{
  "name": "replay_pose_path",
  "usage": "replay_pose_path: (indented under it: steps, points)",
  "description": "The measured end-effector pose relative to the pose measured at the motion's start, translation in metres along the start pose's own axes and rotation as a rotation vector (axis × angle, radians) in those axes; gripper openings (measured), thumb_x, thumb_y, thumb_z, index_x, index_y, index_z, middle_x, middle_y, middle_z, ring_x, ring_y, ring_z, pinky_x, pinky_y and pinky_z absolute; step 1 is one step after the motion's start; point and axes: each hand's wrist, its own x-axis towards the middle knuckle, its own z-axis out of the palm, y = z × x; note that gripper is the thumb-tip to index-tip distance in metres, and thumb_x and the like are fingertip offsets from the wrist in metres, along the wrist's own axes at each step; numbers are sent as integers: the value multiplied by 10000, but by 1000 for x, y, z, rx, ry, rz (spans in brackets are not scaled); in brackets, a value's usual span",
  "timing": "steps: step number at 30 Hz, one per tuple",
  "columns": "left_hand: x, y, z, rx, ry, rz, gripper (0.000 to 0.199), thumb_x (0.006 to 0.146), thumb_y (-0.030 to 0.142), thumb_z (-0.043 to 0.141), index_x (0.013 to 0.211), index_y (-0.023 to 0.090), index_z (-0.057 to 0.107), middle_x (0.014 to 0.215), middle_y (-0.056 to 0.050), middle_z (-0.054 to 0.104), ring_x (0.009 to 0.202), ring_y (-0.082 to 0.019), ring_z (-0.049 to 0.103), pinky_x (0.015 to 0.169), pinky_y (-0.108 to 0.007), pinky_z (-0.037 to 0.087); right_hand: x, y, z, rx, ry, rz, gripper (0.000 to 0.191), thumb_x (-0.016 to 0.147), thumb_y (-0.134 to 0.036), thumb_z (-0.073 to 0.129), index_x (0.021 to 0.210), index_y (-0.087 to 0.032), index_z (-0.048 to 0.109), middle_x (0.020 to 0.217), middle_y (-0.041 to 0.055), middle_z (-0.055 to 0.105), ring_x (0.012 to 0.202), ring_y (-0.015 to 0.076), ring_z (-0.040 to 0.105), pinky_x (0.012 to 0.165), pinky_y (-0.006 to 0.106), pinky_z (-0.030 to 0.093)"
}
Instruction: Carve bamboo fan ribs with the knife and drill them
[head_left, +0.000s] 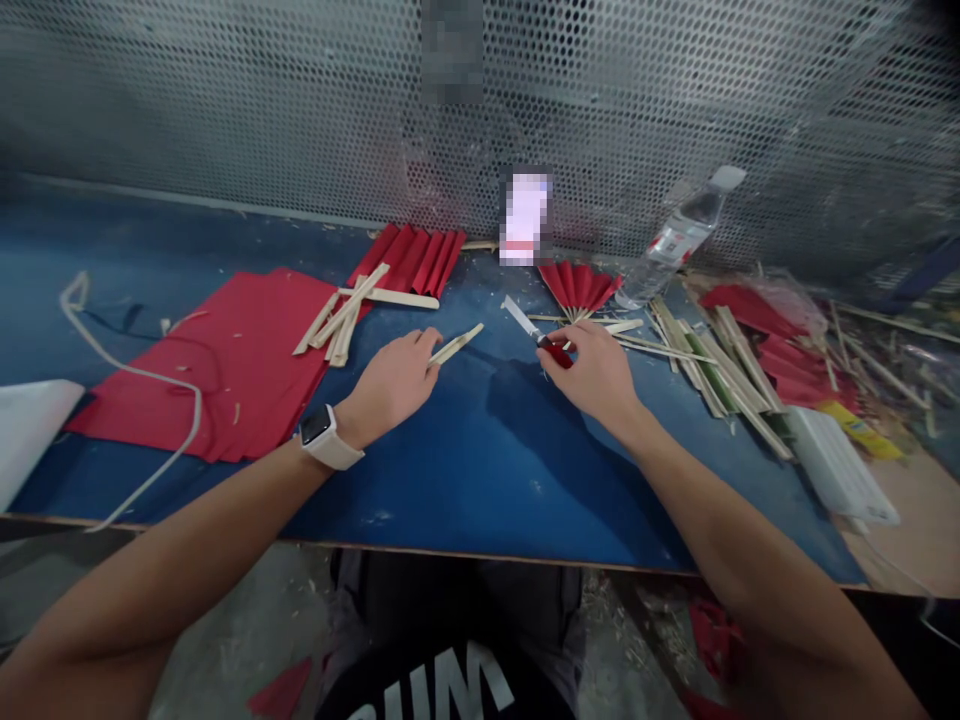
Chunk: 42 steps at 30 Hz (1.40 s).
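Observation:
My left hand (397, 380), with a pale watch on the wrist, pinches a short bamboo strip (459, 343) that points up and to the right. My right hand (594, 368) is closed on the red handle of a knife (553, 350); its bright blade points up-left, apart from the strip. Beyond my right hand lies a folded red paper fan (579, 288) with thin sticks at its base. Several bamboo strips (346, 318) rest on red paper sheets (247, 350) left of my left hand. Pleated red paper (411, 258) lies behind them.
A water bottle (679, 240) stands tilted near the perforated metal screen (300, 110), beside a pixelated phone (526, 215). More bamboo strips (724, 370), red scraps and a white package (838, 465) lie at the right. A white cable (196, 400) crosses the sheets.

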Motion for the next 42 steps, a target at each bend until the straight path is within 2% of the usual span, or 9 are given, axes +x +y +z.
replay_pose_path:
  steps: [6, 13, 29, 36, 40, 42]
  points:
    - [2, -13, -3, 72, 23, -29, 272, 1045, 208, 521, 1297, 124, 578, 1107, -131, 697, 951, -278, 685, 812, -386, 508, -2, -4, 1, 62, 12, -12, 213, 914, -403, 673, 978, -212, 742, 1021, 92, 729, 981, 276, 671, 887, 441, 506]
    - [5, -26, -3, 115, 60, -37, 303, 996, 194, 557, 1285, 105, 572, 991, -127, 698, 895, -272, 676, 747, -364, 493, -4, -7, 2, 82, -1, -32, 198, 908, -380, 691, 983, -208, 755, 1032, 89, 745, 1033, 288, 674, 903, 437, 511]
    - [2, -19, -10, 206, -32, -74, 305, 992, 157, 482, 1269, 67, 573, 965, -168, 715, 869, -306, 704, 704, -371, 490, -6, -7, 7, 120, -26, -91, 220, 922, -394, 698, 1002, -203, 773, 1005, 89, 740, 1013, 287, 681, 897, 452, 536]
    - [-6, -18, -21, 345, -76, -131, 326, 987, 127, 452, 1269, 55, 599, 983, -185, 714, 890, -305, 707, 748, -379, 528, -8, -15, 4, 215, -159, -210, 196, 925, -373, 699, 1003, -206, 767, 1010, 77, 731, 913, 233, 685, 858, 410, 550]
    - [-5, -9, -26, 452, 85, -129, 319, 1029, 256, 477, 1127, 64, 712, 1247, -263, 655, 1197, -414, 634, 891, -458, 533, -11, -20, 3, 217, -221, -225, 205, 941, -374, 686, 1034, -210, 765, 1060, 75, 734, 939, 230, 691, 873, 404, 550]
    - [-4, -2, -26, 412, 130, -88, 428, 1082, 321, 402, 1014, 86, 752, 1151, -236, 690, 1161, -408, 651, 922, -486, 507, -11, -21, 3, 218, -233, -220, 205, 943, -377, 683, 1036, -212, 759, 1067, 73, 730, 937, 227, 689, 880, 400, 547]
